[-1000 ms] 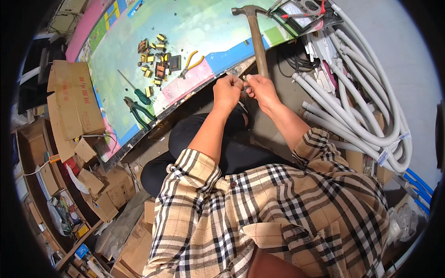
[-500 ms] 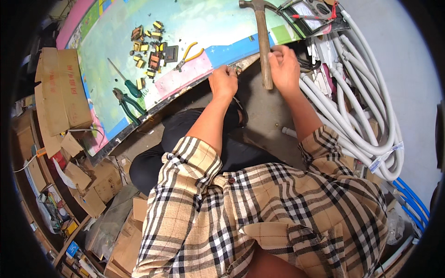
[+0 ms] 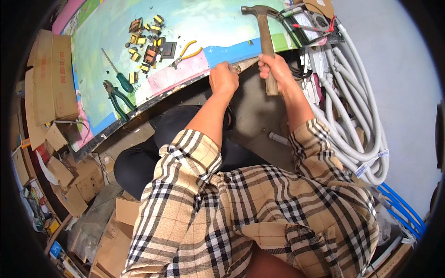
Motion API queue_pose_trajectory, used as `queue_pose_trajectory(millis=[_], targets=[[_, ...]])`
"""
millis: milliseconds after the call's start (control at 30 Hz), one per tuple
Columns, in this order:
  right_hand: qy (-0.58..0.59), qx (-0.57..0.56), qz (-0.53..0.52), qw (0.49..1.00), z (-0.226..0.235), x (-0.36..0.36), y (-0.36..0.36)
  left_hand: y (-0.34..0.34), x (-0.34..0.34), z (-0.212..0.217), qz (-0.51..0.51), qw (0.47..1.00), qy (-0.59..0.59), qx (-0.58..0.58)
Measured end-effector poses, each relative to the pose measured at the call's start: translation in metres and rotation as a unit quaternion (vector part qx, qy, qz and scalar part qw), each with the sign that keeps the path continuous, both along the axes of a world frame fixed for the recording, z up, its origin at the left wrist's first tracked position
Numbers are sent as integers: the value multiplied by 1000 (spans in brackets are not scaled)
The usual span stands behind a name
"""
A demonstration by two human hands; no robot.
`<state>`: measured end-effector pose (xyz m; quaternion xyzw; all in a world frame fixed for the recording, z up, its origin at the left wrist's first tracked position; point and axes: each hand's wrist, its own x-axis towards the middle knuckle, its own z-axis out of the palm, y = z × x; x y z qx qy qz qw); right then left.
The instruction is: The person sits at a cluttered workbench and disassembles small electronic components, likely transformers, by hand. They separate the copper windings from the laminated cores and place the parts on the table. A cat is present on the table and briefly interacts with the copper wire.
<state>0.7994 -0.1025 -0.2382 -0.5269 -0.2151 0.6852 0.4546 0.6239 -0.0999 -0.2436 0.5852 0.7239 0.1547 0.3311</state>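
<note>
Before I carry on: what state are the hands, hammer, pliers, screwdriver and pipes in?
Hammer: held in right hand, head over table
Left hand: fingers curled, contents unclear
Yellow-handled pliers: lying, handles spread
Green-handled pliers: lying, handles apart
Screwdriver: lying loose
Grey pipes: bent, bound together

the screwdriver (image 3: 123, 82) lies left of the hammer (image 3: 266, 41)

Workshop: hammer (image 3: 266, 37), pliers (image 3: 111, 91), screwdriver (image 3: 124, 82)
</note>
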Motion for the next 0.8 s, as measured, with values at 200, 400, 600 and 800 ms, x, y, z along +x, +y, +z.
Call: queue_pose_trajectory(millis=[200,400,600,800], targets=[[-296,129,21,946,40,-36,-83,-10,-26,-9,41,998,-28,26],[-497,112,103,854,44,-38,-136,-18,-42,-15,50,998,-45,7],[-538,72,146,827,38,-65,-162,-18,-50,-1,45,997,-50,-24],[-556,118,158,808,34,-75,-157,-20,-48,-5,62,996,-56,-5]])
